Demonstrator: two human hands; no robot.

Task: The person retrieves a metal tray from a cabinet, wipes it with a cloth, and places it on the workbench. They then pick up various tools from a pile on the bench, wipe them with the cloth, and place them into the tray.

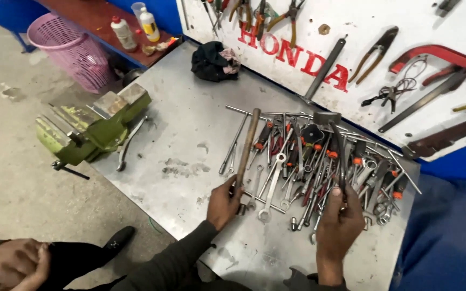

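While our left hand (223, 203) grips the heavy wooden-handled hammer (248, 146) low, our right hand (341, 214) clasps a stiff dark-handled hammer (334, 141).

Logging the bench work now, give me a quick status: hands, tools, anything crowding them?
Left hand shut on wooden hammer handle. Right hand shut on dark tool. Pile of wrenches and screwdrivers between them.

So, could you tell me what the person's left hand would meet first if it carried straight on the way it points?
The left hand grips a wooden handle and points up the metal bench. Going straight on, it would likely first meet the thin steel rods beside that handle, though depth is hard to judge.
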